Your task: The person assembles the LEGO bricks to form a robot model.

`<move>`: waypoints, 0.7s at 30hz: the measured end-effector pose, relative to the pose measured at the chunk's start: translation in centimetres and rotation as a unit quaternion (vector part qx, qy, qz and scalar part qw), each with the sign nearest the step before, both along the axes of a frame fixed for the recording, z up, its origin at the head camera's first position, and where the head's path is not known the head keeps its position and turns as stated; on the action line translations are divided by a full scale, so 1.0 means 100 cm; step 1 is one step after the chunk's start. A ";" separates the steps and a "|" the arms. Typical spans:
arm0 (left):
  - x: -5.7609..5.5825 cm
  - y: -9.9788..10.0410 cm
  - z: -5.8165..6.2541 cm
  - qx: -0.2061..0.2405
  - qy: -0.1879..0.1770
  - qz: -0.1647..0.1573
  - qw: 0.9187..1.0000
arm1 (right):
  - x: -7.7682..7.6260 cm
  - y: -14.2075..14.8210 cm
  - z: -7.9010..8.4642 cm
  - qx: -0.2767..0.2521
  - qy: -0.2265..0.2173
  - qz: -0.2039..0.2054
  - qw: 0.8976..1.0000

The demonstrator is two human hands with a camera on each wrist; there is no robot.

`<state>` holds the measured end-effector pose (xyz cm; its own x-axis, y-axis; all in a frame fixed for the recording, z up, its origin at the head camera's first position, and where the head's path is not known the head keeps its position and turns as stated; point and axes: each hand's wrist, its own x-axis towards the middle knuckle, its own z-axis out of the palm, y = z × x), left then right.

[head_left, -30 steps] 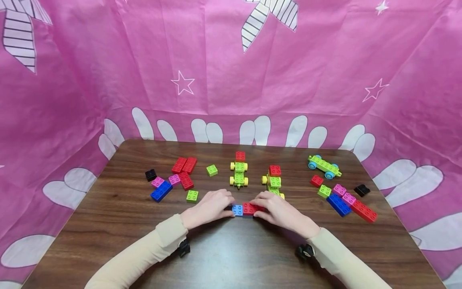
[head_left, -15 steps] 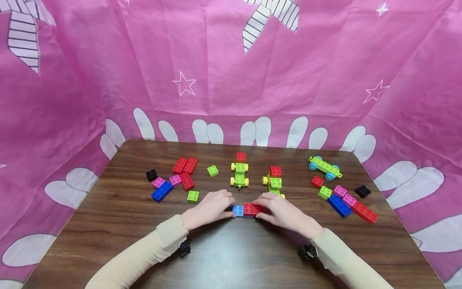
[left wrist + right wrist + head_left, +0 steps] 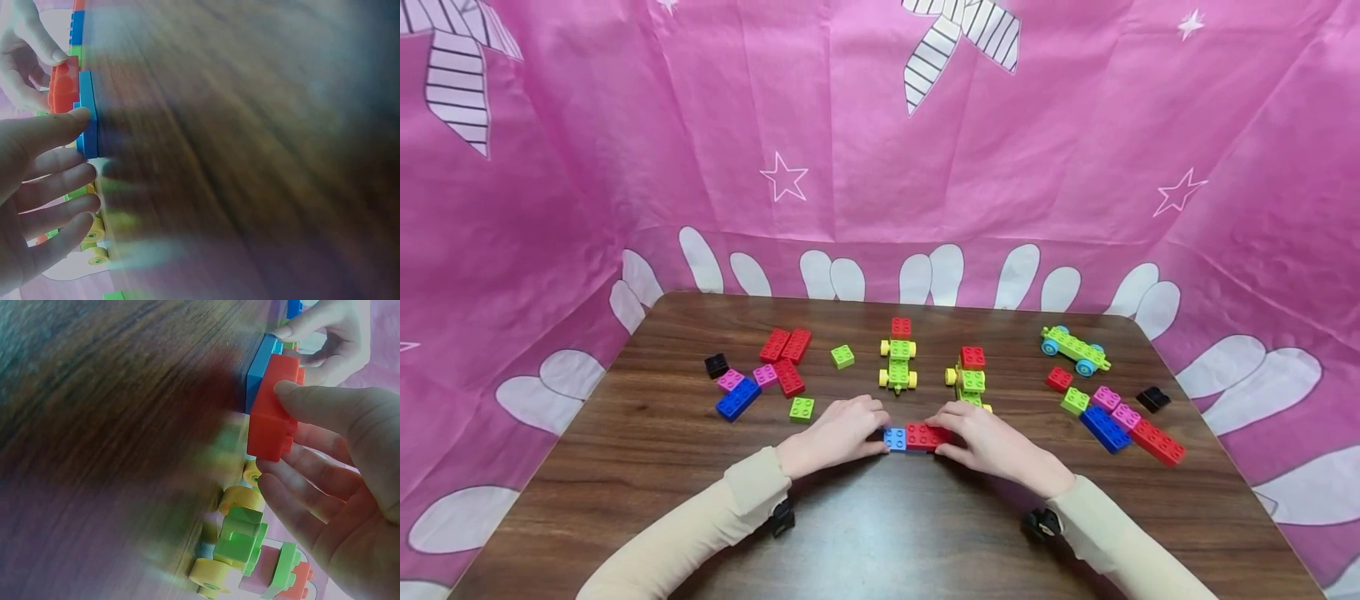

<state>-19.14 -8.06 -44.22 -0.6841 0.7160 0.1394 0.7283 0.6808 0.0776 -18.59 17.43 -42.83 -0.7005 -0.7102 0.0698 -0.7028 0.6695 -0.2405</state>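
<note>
red brick (image 3: 922, 437) on light-blue piece (image 3: 895, 439), lower centre of head frame | right hand (image 3: 981, 439) gripping red brick, thumb to fingers | left hand (image 3: 842, 433) pinching light-blue piece | yellow-wheeled green car (image 3: 898, 372) mid-frame above hands | blue-wheeled chassis (image 3: 1075, 347) right of centre

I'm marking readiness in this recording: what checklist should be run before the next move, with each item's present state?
1. Left grip secures the light blue brick: ok, thumb and fingers pinch it.
2. Right grip secures the red brick: ok, thumb on the near side, fingers opposite.
3. Red brick overlaps the light blue one: ok, it sits over part of it.
4. Studs face up: ok on both.
5. Red brick fully pressed down: cannot tell.
6. Right grip clear of the yellow-wheeled green car: cannot tell, the hand partly hides it.
</note>
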 end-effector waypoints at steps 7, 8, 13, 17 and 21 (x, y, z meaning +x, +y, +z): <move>-0.001 -0.008 0.008 0.028 0.007 0.000 1.000 | 0.000 0.000 -0.001 -0.003 0.001 0.000 1.000; -0.001 -0.011 0.011 0.034 0.012 0.001 0.999 | 0.000 0.000 -0.001 -0.004 0.000 0.000 1.000; -0.012 -0.035 0.032 0.063 0.044 0.027 0.997 | 0.000 0.000 -0.001 -0.012 0.002 0.008 1.000; -0.032 -0.062 0.045 0.077 0.046 0.083 0.992 | -0.001 0.001 0.000 -0.016 0.003 0.007 1.000; -0.057 -0.084 0.049 0.077 0.042 0.134 0.987 | -0.001 0.002 -0.001 -0.009 -0.001 0.004 1.000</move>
<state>-24.82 -16.49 -39.29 -0.8271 0.4774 0.2967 0.5327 0.8342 0.1429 -18.64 17.64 -42.96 -0.6954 -0.7139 0.0821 -0.7073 0.6599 -0.2535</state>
